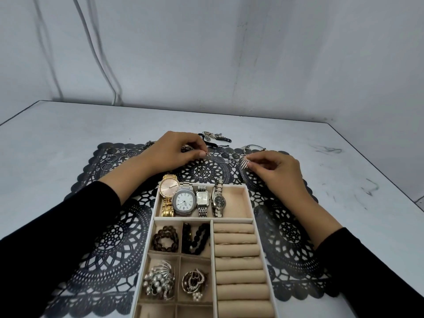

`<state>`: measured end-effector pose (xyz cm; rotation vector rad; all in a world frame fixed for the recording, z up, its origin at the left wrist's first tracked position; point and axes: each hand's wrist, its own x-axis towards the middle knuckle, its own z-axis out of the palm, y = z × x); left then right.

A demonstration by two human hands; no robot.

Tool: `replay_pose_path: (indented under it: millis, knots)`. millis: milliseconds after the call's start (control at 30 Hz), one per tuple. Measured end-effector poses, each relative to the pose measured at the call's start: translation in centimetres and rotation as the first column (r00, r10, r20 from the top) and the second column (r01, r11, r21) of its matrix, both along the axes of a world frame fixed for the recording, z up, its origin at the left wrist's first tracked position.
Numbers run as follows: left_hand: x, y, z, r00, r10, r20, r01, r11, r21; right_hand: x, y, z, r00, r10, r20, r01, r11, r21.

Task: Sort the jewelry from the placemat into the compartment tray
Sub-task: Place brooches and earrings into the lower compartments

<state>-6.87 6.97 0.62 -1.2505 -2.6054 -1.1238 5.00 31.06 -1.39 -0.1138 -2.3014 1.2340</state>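
Now, my left hand (176, 152): thumb and forefinger pinch a small earring (209, 155) at the far part of the placemat (114, 237).
My right hand (275, 171): fingers curled, pinching a spiked earring (244, 162) nearby.
Tray (250, 203): on the placemat before me, 4 watches (184, 200) in its far compartment.

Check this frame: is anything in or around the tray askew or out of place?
Yes. The gold watch sits askew over the far-left corner of the tray, its face resting on the rim, not inside. A chain tangle lies on the bare table beyond the placemat.
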Motion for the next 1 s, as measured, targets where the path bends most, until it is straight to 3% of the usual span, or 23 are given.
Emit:
replay_pose_path:
  millis: [400, 1000]
  knots:
    - [3.7, -3.4, 2.0, 0.984, 0.167, 0.065, -0.179, 0.947, 0.267, 1.5, -0.3, 1.1, 0.997, 0.07, 0.021, -0.064, 0.978, -0.2]
    - [9.8, -8.1, 4.7, 0.946, 0.314, 0.081, -0.314, 0.821, 0.476, 5.3, -4.3, 3.8, 0.979, 0.16, -0.128, -0.175, 0.977, -0.118]
